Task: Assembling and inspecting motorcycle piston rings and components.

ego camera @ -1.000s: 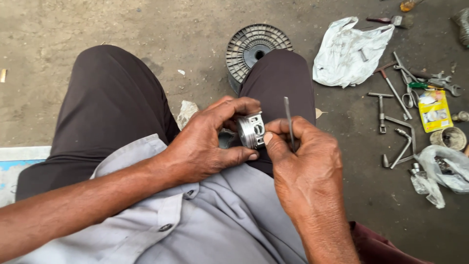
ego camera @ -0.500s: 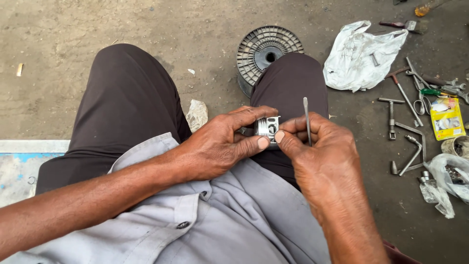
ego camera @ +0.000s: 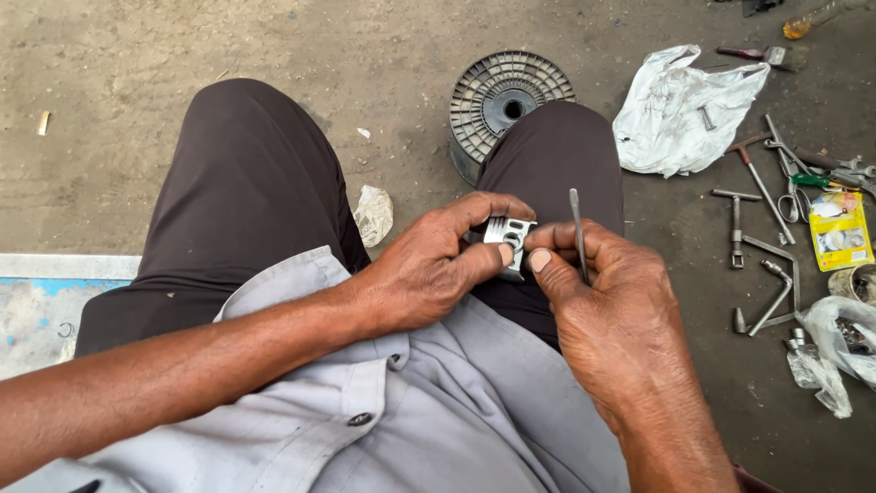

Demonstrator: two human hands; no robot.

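Grip, left: left hand [ego camera: 429,274] is closed round a small silver metal part [ego camera: 507,239], thumb under it and fingers curled over its top.
Grip, right: right hand [ego camera: 611,319] pinches a thin dark metal rod [ego camera: 577,233] between thumb and forefinger; the rod stands nearly upright, its upper end free above the knuckles.
Where the part is: held over the lap, between the two hands, just above the right thigh of the dark trousers [ego camera: 246,210]; the right thumb tip touches or nearly touches its side.
Head view, surroundings: a round ribbed grey spool [ego camera: 493,91] lies on the concrete floor [ego camera: 137,64] beyond the knees; a crumpled white plastic bag [ego camera: 680,110] is to the right of it; T-handled wrenches [ego camera: 757,256] and a yellow packet [ego camera: 838,230] lie well apart at the right edge.
Step in hand: it looks like the part is being steadied and turned to face the rod, the rod not yet entered in any hole.
Next move calls for: likely lowering the rod's tip to the part's round opening, with the left hand keeping the part from twisting; whether the opening faces the rod cannot be told.
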